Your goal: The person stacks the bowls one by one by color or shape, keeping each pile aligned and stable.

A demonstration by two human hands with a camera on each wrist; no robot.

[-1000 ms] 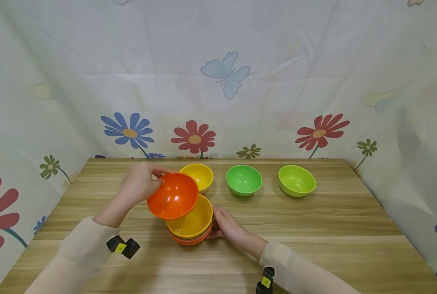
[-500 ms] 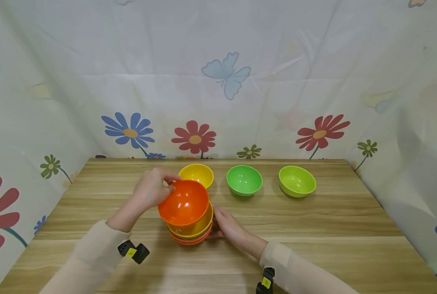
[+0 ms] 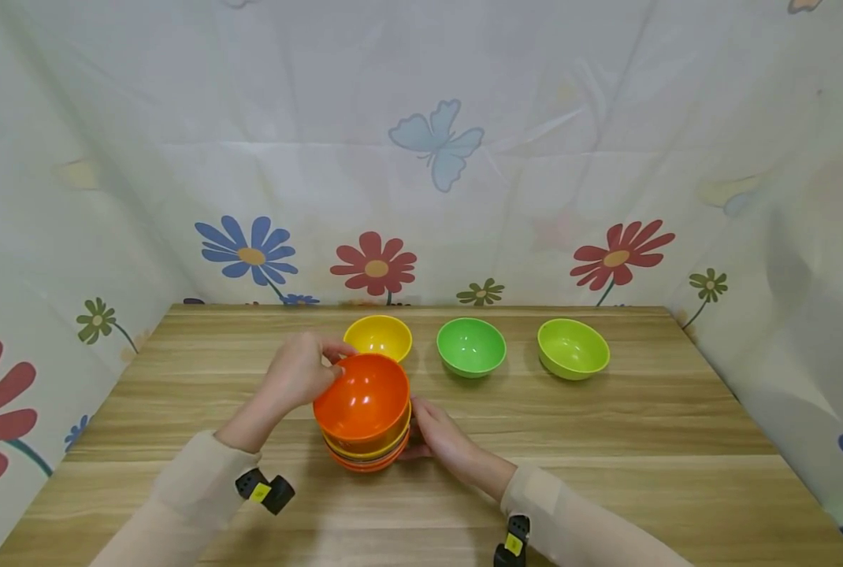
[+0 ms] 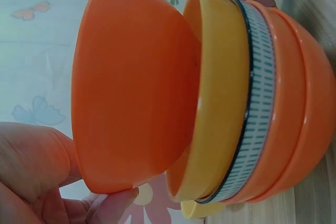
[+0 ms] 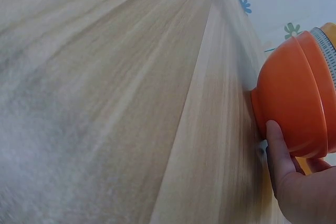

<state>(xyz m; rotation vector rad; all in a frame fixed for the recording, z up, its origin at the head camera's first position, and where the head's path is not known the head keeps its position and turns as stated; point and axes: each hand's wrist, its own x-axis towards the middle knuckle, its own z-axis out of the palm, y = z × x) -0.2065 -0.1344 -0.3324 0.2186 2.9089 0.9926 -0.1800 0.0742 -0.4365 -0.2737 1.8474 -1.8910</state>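
Observation:
An orange bowl (image 3: 361,398) is pinched at its left rim by my left hand (image 3: 301,370). It hangs tilted, its lower part inside the yellow bowl (image 4: 223,98) that tops a nested stack. Below that yellow bowl the left wrist view shows a patterned bowl (image 4: 261,82) with a dark rim, then two orange bowls (image 4: 317,93). My right hand (image 3: 453,445) rests against the right side of the stack. In the right wrist view, its extended finger touches the lowest orange bowl (image 5: 289,95) near the base.
Behind the stack stands another yellow bowl (image 3: 379,335), partly hidden by the held one. A green bowl (image 3: 471,346) and a lime-green bowl (image 3: 573,349) stand farther right in the same row. A patterned cloth (image 3: 506,197) rises behind the wooden table (image 3: 606,441).
My left hand has brought the orange bowl right and down, from beside the stack's upper left to inside the top yellow bowl. The right hand has stayed at the stack.

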